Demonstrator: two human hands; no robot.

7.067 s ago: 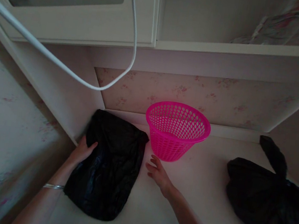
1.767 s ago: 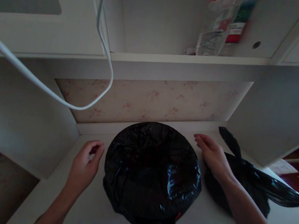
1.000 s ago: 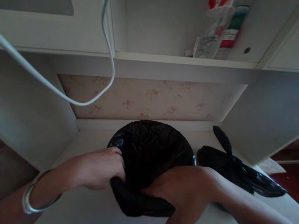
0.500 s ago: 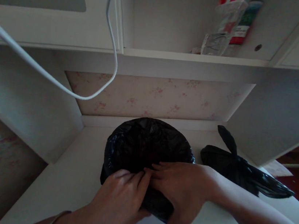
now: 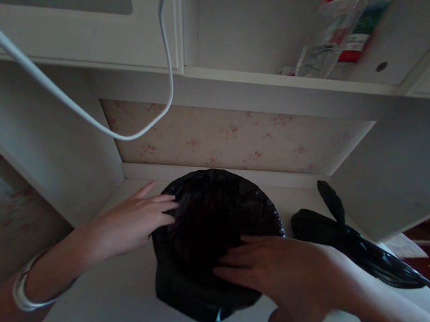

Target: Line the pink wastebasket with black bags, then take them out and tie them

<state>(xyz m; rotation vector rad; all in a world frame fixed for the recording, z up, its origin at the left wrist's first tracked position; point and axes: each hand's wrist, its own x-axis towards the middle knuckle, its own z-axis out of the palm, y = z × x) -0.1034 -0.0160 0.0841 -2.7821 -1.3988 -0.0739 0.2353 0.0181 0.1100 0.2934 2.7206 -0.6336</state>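
Evidently, thin black plastic fills the middle of the view: an open bag (image 5: 198,288) stands on the smooth white bench (image 5: 114,290), spread into a deep, round bowl shape, its inside finely crinkled and its front edge hanging in a loose, glossy flap. To its right lies a knotted bag (image 5: 352,245) of similar shiny plastic, one tapering end sticking up and another trailing outward. Behind, a strip of wallpaper (image 5: 218,135) carries small pinkish flowers, and a smooth white cable (image 5: 86,117) loops down before the cupboard (image 5: 151,42). On the shelf (image 5: 250,77) stands a clear plastic container (image 5: 321,59).

The left hand (image 5: 131,224) reaches in slantwise, a polished silvery bangle (image 5: 25,292) at the wrist; its fingertips meet the rim's left edge, one digit lifted and the others fanned, the grip loose and wide. The right hand (image 5: 283,275) lies nearly flat over the near right side, fingers straight and pointing into the hollow, thumb held well apart outside the rim, so its grip is wide too.
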